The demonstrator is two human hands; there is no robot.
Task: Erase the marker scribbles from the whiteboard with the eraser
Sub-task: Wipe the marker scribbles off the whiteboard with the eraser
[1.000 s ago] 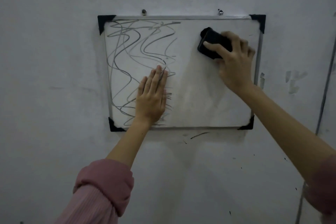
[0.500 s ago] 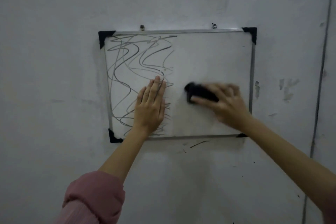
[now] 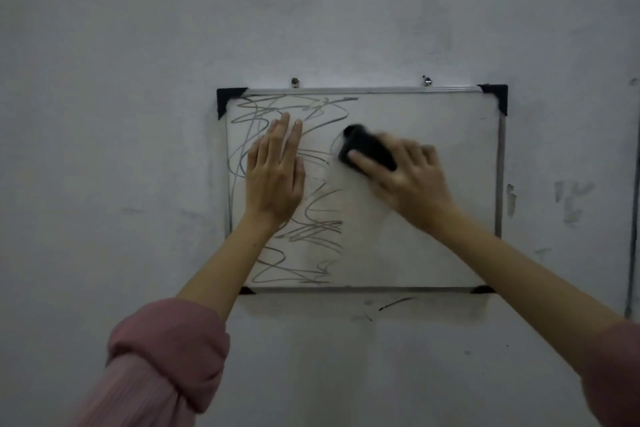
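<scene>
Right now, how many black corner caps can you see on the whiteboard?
4. One at the top left, one at the top right, one at the bottom right, and one at the bottom left, partly hidden behind the left forearm.

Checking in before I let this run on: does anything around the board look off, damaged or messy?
Yes: dark marker strokes sit on the wall just below the whiteboard, off the writing surface, and scuffed patches mark the wall to its right. The board looks slightly tilted, though the wide lens may cause that. The eraser is blurred.
</scene>
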